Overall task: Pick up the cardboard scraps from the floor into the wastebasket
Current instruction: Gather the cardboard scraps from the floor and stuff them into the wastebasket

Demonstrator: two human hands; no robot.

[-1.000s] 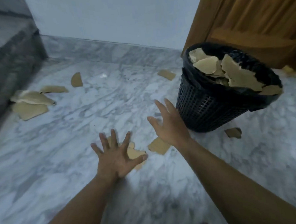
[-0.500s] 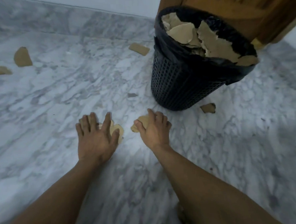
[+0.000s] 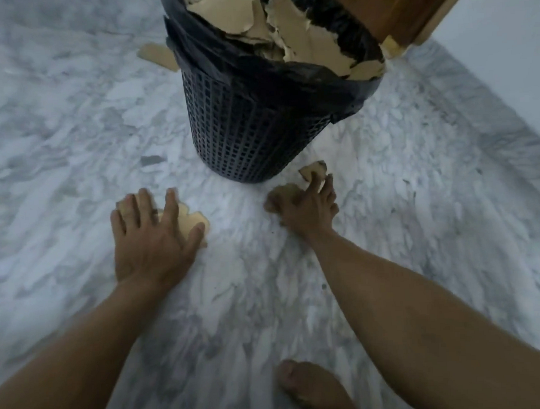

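The black mesh wastebasket, lined with a black bag, stands straight ahead, heaped with torn cardboard scraps. My left hand lies flat, fingers spread, on a tan cardboard scrap on the marble floor. To the right, my right hand is curled over another scrap, whose edge shows by the thumb. Its fingertips touch a small scrap at the foot of the basket. One more scrap lies behind the basket on the left.
A wooden door stands behind the basket at the upper right, with a small scrap at its lower corner. A white wall runs along the right. My bare foot rests on the floor at the bottom. A small grey fleck lies left of the basket.
The view has swung down and closer to the basket. My right hand has slid right with its scrap to the small scrap by the basket. My left hand stays pressed on its scrap.
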